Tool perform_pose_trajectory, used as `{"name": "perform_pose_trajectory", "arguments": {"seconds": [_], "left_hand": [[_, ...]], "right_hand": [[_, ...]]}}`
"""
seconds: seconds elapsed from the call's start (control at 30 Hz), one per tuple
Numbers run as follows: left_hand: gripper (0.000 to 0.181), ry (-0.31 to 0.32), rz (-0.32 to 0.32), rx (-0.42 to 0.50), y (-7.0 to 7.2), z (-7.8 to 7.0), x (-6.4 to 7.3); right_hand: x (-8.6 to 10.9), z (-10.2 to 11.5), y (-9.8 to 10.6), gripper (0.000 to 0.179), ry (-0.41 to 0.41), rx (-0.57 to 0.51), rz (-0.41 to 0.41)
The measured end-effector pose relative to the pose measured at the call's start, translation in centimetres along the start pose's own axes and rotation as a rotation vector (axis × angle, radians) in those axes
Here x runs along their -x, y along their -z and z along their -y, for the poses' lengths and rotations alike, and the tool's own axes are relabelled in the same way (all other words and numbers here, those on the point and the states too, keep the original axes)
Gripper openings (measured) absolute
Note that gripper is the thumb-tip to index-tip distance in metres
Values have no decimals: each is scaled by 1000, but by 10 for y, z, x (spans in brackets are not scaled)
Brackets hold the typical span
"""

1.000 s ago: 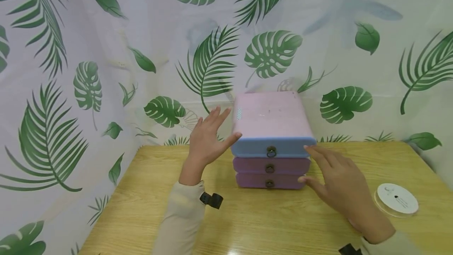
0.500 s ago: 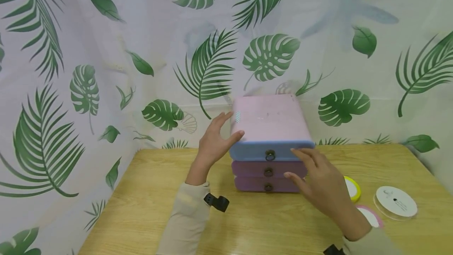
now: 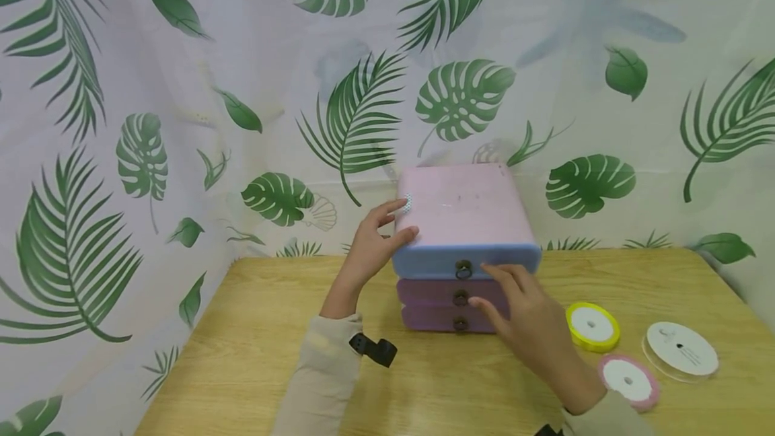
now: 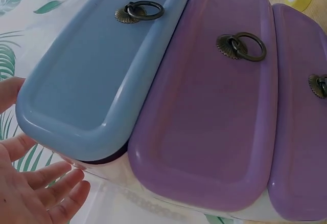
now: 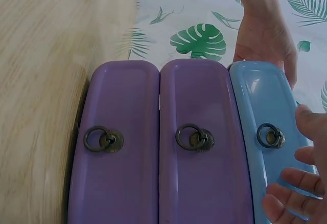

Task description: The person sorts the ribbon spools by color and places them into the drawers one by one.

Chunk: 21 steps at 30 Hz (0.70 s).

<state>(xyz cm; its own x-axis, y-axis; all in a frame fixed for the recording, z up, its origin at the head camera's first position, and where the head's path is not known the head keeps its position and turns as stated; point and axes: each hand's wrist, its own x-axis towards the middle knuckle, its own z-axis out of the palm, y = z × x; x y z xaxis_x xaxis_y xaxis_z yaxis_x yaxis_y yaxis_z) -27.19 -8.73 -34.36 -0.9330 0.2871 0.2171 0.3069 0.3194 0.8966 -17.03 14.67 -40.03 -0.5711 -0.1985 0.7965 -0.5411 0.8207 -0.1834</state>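
Observation:
A small chest with a pink top [image 3: 466,207] stands at the back of the table. It has one blue drawer front [image 3: 424,263] above two purple fronts [image 4: 204,111], each with a bronze ring pull [image 5: 270,135]. At the chest's upper left edge is my left hand [image 3: 372,247], its thumb by the top front corner and its fingers along the side. Before the blue front, just right of its ring, is my right hand [image 3: 535,321], fingers spread and slightly bent, holding nothing. All the drawers look closed.
Right of the chest lie a yellow-edged spool [image 3: 593,325], a pink-edged spool [image 3: 628,381] and a larger white spool [image 3: 681,350]. The wood table [image 3: 260,355] meets a leaf-print sheet [image 3: 272,120] at its back.
My right hand has moved left across the drawer fronts towards the ring pulls, uncovering the yellow and pink spools. My left hand has come in to the chest's upper left edge.

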Motion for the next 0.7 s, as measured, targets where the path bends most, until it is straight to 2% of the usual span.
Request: {"name": "perform_pose_trajectory", "arguments": {"seconds": [0.13,0.27,0.4,0.53,0.7], "left_hand": [[56,24,-1,12,-1,4,-1],[56,28,6,14,-1,6,-2],[56,19,9,7,-1,8,-4],[56,14,14,12,0,9,-5],[57,26,14,30,1,14,-5]], "right_hand": [[0,2,-4,68,-17,-15,4],[-2,3,-8,65,-14,-29,-27],[-2,3,-13,54,-9,-50,-42],[-2,3,-17,40,-34,-59,-22],[-3,4,-21,45,-69,-64,-19]]}}
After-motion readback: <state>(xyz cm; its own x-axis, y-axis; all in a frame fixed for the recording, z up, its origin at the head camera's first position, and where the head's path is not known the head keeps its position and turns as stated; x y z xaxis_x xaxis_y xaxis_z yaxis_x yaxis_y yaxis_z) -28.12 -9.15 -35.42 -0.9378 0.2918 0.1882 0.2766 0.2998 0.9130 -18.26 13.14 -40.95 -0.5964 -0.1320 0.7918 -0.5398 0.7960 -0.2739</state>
